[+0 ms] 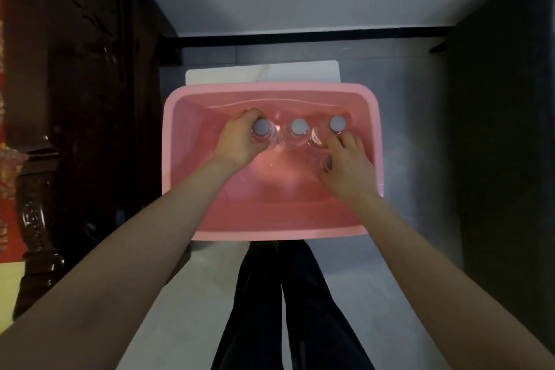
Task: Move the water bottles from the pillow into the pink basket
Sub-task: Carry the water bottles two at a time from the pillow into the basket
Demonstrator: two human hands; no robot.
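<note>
Left grip [237,141] clasps a bottle [260,127] by the basket's [270,88] far wall; right grip [348,168] wraps a second bottle [326,161]. We judge both slick and thin-walled: hold at the shoulder.

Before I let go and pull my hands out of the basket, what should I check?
1. Left hand grips the left bottle, upright in the pink basket: ok.
2. Middle bottle and right bottle upright, caps on: ok.
3. Fourth bottle under the right hand standing steady: cannot tell, mostly hidden.
4. Pillow behind the basket free of bottles: cannot tell, only a strip shows.
5. Room in the basket's near half for more bottles: ok.
</note>
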